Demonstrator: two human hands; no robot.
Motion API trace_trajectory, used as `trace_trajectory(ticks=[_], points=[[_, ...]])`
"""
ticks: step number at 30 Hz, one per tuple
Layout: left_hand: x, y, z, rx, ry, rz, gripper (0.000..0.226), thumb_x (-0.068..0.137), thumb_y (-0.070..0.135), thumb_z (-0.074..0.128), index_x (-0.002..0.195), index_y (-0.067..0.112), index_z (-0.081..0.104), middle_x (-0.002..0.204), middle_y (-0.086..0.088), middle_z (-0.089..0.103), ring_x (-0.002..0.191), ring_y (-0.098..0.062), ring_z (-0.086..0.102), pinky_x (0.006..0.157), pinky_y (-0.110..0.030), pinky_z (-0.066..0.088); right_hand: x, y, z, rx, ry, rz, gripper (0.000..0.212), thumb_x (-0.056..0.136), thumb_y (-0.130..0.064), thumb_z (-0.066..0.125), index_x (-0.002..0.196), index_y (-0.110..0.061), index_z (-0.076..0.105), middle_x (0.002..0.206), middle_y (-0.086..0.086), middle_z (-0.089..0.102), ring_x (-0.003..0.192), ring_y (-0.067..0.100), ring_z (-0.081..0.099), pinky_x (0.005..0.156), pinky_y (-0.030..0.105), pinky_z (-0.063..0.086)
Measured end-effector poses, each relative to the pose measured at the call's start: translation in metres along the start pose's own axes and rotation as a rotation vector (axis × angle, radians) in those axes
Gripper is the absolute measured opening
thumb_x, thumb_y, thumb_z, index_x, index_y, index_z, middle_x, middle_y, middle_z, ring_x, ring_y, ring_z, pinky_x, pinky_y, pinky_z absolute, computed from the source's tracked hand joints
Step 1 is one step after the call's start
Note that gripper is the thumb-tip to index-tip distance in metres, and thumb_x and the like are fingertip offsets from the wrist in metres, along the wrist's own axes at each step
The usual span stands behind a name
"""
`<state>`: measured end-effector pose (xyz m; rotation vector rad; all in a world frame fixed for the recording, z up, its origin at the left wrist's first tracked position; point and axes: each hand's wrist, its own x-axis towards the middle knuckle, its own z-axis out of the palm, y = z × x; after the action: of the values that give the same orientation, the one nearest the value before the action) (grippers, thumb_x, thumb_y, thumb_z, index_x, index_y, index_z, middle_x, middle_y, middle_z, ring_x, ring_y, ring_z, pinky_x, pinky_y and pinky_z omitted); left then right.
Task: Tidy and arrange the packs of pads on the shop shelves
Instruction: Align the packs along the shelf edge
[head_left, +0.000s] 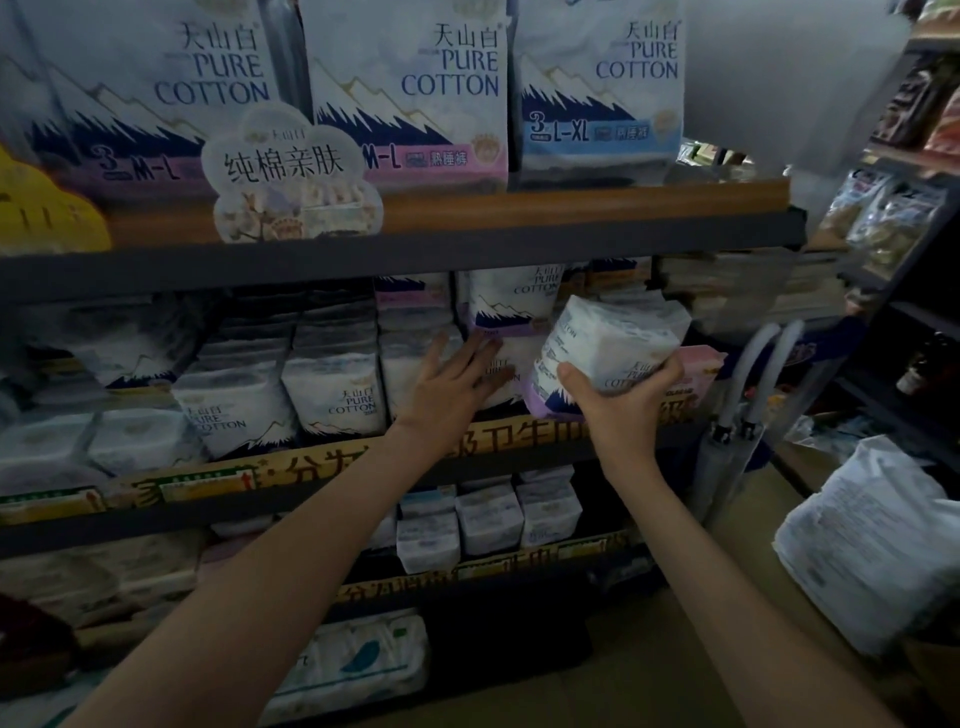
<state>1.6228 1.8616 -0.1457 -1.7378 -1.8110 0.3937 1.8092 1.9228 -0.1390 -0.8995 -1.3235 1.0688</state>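
My right hand grips a white pack of pads with a purple bottom edge, tilted, just in front of the right end of the middle shelf. My left hand lies flat with fingers spread against a standing white pack in that shelf's row. More white "Pure Cotton" packs stand side by side to the left. A pink pack sits behind my right hand.
Large "Pure Cotton" bags fill the top shelf, with a flower-shaped sign in front. Small white packs sit on the lower shelf. Two umbrellas hang at the shelf's right end. A white bag lies at right.
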Motion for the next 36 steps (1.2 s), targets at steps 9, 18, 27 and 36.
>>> trace_trajectory(ticks=[9, 18, 27, 36], points=[[0.013, -0.014, -0.001, -0.105, 0.003, 0.007, 0.062, 0.096, 0.023, 0.040, 0.149, 0.038, 0.012, 0.160, 0.000, -0.004, 0.146, -0.020, -0.006, 0.108, -0.057, -0.015, 0.012, -0.001, -0.005, -0.091, -0.178, -0.045, 0.118, 0.066, -0.025, 0.086, 0.145, -0.042, 0.000, 0.146, -0.014, 0.016, 0.133, 0.008, 0.029, 0.103, 0.027, 0.035], [0.005, -0.027, 0.022, -0.074, 0.259, 0.029, 0.046, 0.088, 0.030, 0.062, 0.132, 0.030, 0.053, 0.151, -0.002, 0.035, 0.140, -0.025, 0.024, 0.110, -0.061, 0.010, 0.003, 0.008, 0.027, -0.261, -0.240, -0.140, 0.093, 0.063, -0.021, 0.088, 0.131, -0.020, 0.024, 0.130, 0.001, 0.032, 0.116, 0.010, 0.041, 0.082, 0.001, 0.038], [0.002, -0.032, 0.046, -0.016, 0.534, -0.211, 0.062, 0.077, 0.054, 0.063, 0.131, 0.028, 0.049, 0.136, -0.012, 0.042, 0.124, -0.030, 0.039, 0.100, -0.053, 0.026, 0.019, 0.003, 0.047, -0.415, -0.207, -0.168, 0.096, 0.066, -0.029, 0.086, 0.139, -0.014, 0.025, 0.137, 0.006, 0.033, 0.122, 0.021, 0.043, 0.086, 0.028, 0.045], [0.006, -0.025, 0.041, -0.166, 0.485, -0.252, 0.070, 0.068, 0.049, 0.075, 0.124, 0.019, 0.044, 0.136, -0.015, 0.051, 0.121, -0.032, 0.051, 0.099, -0.054, 0.021, 0.016, 0.010, 0.043, -0.650, -0.511, -0.206, 0.120, 0.060, -0.009, 0.089, 0.147, -0.015, 0.006, 0.143, 0.013, 0.017, 0.132, 0.027, 0.025, 0.107, 0.035, 0.029]])
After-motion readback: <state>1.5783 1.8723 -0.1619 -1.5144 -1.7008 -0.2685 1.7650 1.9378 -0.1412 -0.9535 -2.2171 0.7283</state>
